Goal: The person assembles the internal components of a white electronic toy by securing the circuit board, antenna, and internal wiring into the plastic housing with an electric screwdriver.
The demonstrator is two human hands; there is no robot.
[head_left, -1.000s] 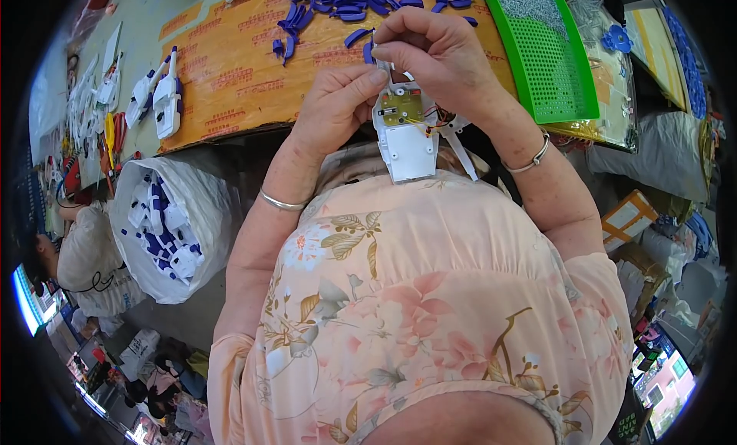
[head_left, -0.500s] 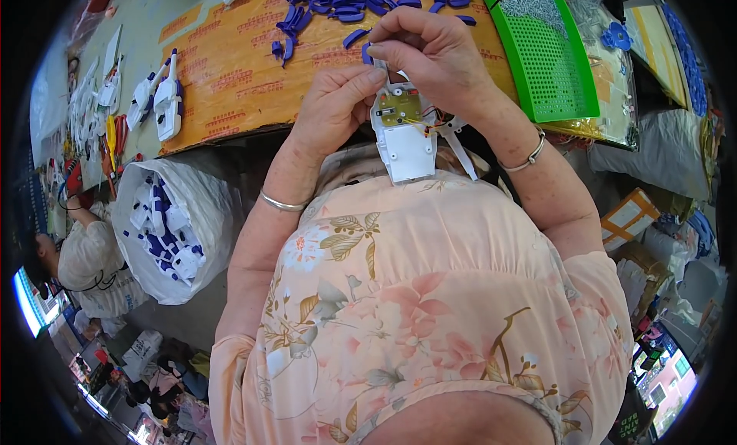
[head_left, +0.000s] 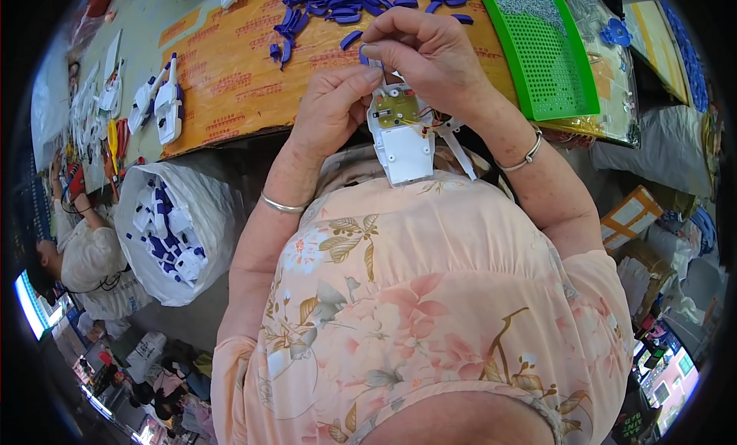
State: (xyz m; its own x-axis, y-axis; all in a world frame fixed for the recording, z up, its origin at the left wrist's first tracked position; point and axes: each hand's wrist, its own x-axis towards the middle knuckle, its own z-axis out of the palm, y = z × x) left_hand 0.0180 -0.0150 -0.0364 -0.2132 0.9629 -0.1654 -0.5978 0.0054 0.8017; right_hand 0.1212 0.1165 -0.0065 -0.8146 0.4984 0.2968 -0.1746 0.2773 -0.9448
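At the table's near edge I hold an opened white plastic housing (head_left: pixel 408 155), with a green circuit board (head_left: pixel 398 107) and thin coloured wires (head_left: pixel 439 121) showing inside. My left hand (head_left: pixel 332 107) is closed on its upper left side, thumb pressed near the top. Above that end, my right hand (head_left: pixel 434 57) has thumb and forefinger pinched at a small purple plastic piece (head_left: pixel 365 56), mostly hidden by the fingers. A slim white part (head_left: pixel 461 155) hangs at the housing's right, beside the wires. Several curved purple pieces (head_left: pixel 338 1) lie heaped beyond my hands.
To the right stands a green perforated tray (head_left: pixel 546 69) holding many small metal parts. White-and-purple assembled units (head_left: pixel 168 107) and hand tools (head_left: pixel 117 142) lie on the left. Below them, a white sack (head_left: pixel 207 238) holds similar parts. Another person (head_left: pixel 96 253) works at far left.
Both hands and the housing have shifted very slightly left, with the same grip. The other person's arm at far left has moved a little.
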